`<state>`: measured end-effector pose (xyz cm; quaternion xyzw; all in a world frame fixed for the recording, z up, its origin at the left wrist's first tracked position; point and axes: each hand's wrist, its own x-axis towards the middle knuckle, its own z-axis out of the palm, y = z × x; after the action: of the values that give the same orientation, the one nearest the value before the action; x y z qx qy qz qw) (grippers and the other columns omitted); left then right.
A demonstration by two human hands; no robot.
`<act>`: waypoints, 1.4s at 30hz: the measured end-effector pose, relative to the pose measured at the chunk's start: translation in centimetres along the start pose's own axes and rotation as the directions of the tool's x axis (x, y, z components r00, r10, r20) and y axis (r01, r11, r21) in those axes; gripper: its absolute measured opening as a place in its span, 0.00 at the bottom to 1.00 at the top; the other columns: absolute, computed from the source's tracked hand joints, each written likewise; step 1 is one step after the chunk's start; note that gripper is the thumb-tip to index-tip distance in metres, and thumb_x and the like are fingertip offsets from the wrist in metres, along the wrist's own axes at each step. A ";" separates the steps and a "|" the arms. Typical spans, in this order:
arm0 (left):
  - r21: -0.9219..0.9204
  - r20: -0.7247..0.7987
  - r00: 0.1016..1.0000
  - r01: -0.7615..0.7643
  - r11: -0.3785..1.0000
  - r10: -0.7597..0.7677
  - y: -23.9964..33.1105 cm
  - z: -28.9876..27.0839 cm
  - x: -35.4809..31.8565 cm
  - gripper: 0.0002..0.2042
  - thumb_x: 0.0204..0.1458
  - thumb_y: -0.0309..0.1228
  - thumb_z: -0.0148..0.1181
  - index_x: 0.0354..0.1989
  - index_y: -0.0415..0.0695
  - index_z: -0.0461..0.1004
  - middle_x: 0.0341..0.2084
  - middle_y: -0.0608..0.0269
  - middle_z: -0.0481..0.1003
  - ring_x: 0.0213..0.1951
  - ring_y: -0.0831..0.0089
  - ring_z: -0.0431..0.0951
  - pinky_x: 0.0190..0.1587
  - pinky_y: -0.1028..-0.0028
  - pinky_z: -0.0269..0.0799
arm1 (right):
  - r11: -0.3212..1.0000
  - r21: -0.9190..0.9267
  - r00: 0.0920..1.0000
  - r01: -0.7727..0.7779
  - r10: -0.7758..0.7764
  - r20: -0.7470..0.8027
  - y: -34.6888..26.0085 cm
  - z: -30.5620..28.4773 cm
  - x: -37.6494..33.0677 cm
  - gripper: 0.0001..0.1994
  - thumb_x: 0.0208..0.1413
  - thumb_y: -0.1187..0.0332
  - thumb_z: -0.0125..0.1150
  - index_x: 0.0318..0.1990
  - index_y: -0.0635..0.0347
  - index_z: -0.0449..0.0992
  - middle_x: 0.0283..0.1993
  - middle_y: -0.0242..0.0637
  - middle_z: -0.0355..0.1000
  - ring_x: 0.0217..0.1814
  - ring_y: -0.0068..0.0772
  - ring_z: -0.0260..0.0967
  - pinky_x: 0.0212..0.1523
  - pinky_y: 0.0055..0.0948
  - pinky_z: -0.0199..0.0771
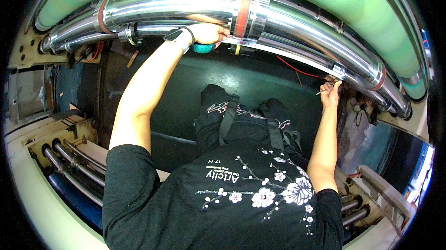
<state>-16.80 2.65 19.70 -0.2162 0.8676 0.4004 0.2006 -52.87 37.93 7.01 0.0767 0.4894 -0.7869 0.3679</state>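
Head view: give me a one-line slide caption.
A pale strip runs between the left hand and right hand, alongside shiny metal rollers.

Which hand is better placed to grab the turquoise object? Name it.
Probably the left hand: the turquoise object is just below it; the right hand is far along the pale strip.

Standing upside down on the black T-shirt [186, 213] in white lettering [223, 175] and a few digits (one word larger than the rest); sprawling across the dark trousers [209, 127] in pale, illegible, script-like print; running along the white tape [283, 50] in marks too small to read.
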 end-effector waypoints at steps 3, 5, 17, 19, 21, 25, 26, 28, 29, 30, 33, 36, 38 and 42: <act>0.046 -0.025 0.998 -0.055 0.997 0.056 -0.2 0.1 0.0 0.17 0.55 0.41 0.41 0.22 0.44 0.71 0.20 0.61 0.71 0.29 0.66 0.71 0.37 0.70 0.64 | 0.998 -0.052 0.998 0.040 -0.037 0.053 0.3 -0.3 0.1 0.23 0.49 0.44 0.44 0.37 0.56 0.69 0.30 0.30 0.65 0.22 0.21 0.49 0.23 0.21 0.51; 0.016 -0.015 0.998 -0.053 0.998 0.053 -0.9 0.3 0.2 0.18 0.55 0.41 0.41 0.20 0.44 0.71 0.19 0.61 0.70 0.28 0.66 0.71 0.37 0.70 0.64 | 0.999 -0.032 0.999 0.001 0.001 0.048 0.1 0.1 -0.1 0.22 0.49 0.45 0.45 0.37 0.54 0.69 0.27 0.29 0.63 0.21 0.21 0.48 0.22 0.21 0.52; 0.050 -0.005 0.998 -0.062 0.997 0.062 -0.8 0.5 0.1 0.10 0.54 0.34 0.42 0.34 0.43 0.69 0.18 0.67 0.70 0.27 0.71 0.70 0.36 0.73 0.63 | 0.838 -0.299 0.868 0.456 -0.493 -0.059 -3.0 2.2 0.2 0.06 0.52 0.71 0.54 0.26 0.56 0.64 0.21 0.27 0.63 0.17 0.19 0.58 0.13 0.18 0.52; -0.055 -0.008 0.998 -0.057 0.997 0.057 -1.5 0.9 0.2 0.10 0.54 0.34 0.42 0.35 0.42 0.69 0.18 0.66 0.69 0.26 0.73 0.69 0.35 0.74 0.63 | 0.830 -0.322 0.870 0.455 -0.491 -0.038 -2.9 1.7 0.9 0.06 0.52 0.71 0.54 0.26 0.56 0.64 0.21 0.27 0.63 0.16 0.19 0.57 0.13 0.17 0.52; -0.085 -0.007 0.999 -0.040 0.996 0.039 -1.1 0.8 -0.2 0.13 0.49 0.38 0.50 0.37 0.42 0.69 0.22 0.65 0.70 0.28 0.73 0.69 0.36 0.74 0.63 | 0.822 -0.350 0.864 0.448 -0.499 -0.066 -3.0 1.9 0.7 0.05 0.51 0.71 0.55 0.29 0.57 0.64 0.18 0.26 0.60 0.15 0.18 0.55 0.12 0.16 0.51; 0.039 0.016 0.994 -0.111 0.993 0.110 -1.6 0.8 -0.5 0.20 0.38 0.41 0.62 0.37 0.42 0.69 0.30 0.60 0.70 0.34 0.69 0.69 0.39 0.71 0.63 | 0.836 -0.341 0.874 0.430 -0.481 -0.076 -3.0 2.1 0.8 0.06 0.51 0.70 0.56 0.26 0.55 0.64 0.18 0.24 0.60 0.15 0.15 0.51 0.12 0.16 0.50; 0.046 0.030 0.990 -0.137 0.989 0.136 -1.6 0.8 -0.5 0.21 0.37 0.41 0.63 0.37 0.41 0.69 0.29 0.59 0.70 0.33 0.69 0.69 0.38 0.71 0.64 | 0.838 -0.341 0.873 0.426 -0.480 -0.089 -3.0 2.1 0.8 0.07 0.51 0.69 0.56 0.26 0.54 0.64 0.18 0.23 0.58 0.15 0.14 0.49 0.12 0.15 0.49; 0.059 0.071 0.987 -0.151 0.987 0.147 -1.5 0.8 -0.6 0.22 0.35 0.40 0.64 0.38 0.41 0.68 0.29 0.59 0.70 0.33 0.68 0.69 0.38 0.70 0.64 | 0.839 -0.340 0.874 0.424 -0.478 -0.089 -3.0 2.2 0.7 0.07 0.51 0.69 0.56 0.26 0.55 0.64 0.18 0.23 0.58 0.15 0.14 0.49 0.12 0.15 0.48; 0.065 0.098 0.986 -0.140 0.988 0.133 -1.4 0.8 -0.6 0.24 0.34 0.41 0.65 0.38 0.41 0.67 0.29 0.58 0.70 0.34 0.68 0.69 0.38 0.70 0.64 | 0.839 -0.340 0.874 0.424 -0.478 -0.090 -3.1 1.9 0.9 0.07 0.51 0.69 0.56 0.26 0.55 0.64 0.18 0.23 0.58 0.15 0.14 0.49 0.12 0.15 0.48; 0.071 0.126 0.985 -0.129 0.989 0.120 -1.3 0.8 -0.7 0.25 0.33 0.41 0.65 0.39 0.40 0.66 0.29 0.57 0.70 0.34 0.67 0.69 0.37 0.70 0.64 | 0.841 -0.337 0.876 0.423 -0.474 -0.083 -3.1 1.6 1.0 0.07 0.51 0.69 0.56 0.26 0.55 0.64 0.18 0.23 0.59 0.15 0.15 0.50 0.12 0.15 0.49; 0.149 0.181 0.980 -0.114 0.982 0.087 -0.8 0.8 -0.9 0.29 0.31 0.41 0.65 0.42 0.39 0.64 0.30 0.54 0.70 0.35 0.62 0.70 0.38 0.67 0.65 | 0.847 -0.327 0.884 0.419 -0.463 -0.066 -3.0 1.5 1.0 0.06 0.51 0.70 0.55 0.27 0.56 0.64 0.17 0.26 0.59 0.16 0.17 0.55 0.12 0.16 0.50; 0.201 0.172 0.981 -0.122 0.972 0.088 -1.3 1.0 -0.7 0.29 0.31 0.40 0.65 0.42 0.38 0.63 0.32 0.51 0.70 0.37 0.58 0.70 0.38 0.65 0.65 | 0.852 -0.323 0.889 0.411 -0.454 -0.067 -2.9 1.2 0.9 0.06 0.52 0.70 0.55 0.27 0.57 0.64 0.17 0.28 0.60 0.17 0.22 0.59 0.13 0.17 0.52; 0.217 0.152 0.988 -0.073 0.973 0.040 -1.5 0.9 -0.7 0.29 0.32 0.40 0.64 0.43 0.38 0.63 0.33 0.49 0.70 0.38 0.56 0.70 0.39 0.64 0.65 | 0.858 -0.321 0.893 0.400 -0.444 -0.074 -2.9 1.0 1.0 0.06 0.52 0.70 0.54 0.27 0.58 0.64 0.18 0.29 0.61 0.18 0.23 0.60 0.13 0.18 0.52; 0.242 0.099 0.994 -0.060 0.968 0.037 -1.7 0.6 -0.7 0.26 0.33 0.38 0.62 0.42 0.38 0.63 0.32 0.48 0.70 0.37 0.56 0.70 0.40 0.64 0.65 | 0.871 -0.271 0.892 0.411 -0.445 -0.079 -2.5 1.0 0.8 0.05 0.52 0.71 0.53 0.28 0.58 0.65 0.19 0.29 0.62 0.18 0.23 0.62 0.13 0.17 0.52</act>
<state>-15.17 2.24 18.67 -0.1496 0.9050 0.3049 0.2564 -54.82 37.36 8.94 -0.0258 0.6126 -0.7744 0.1559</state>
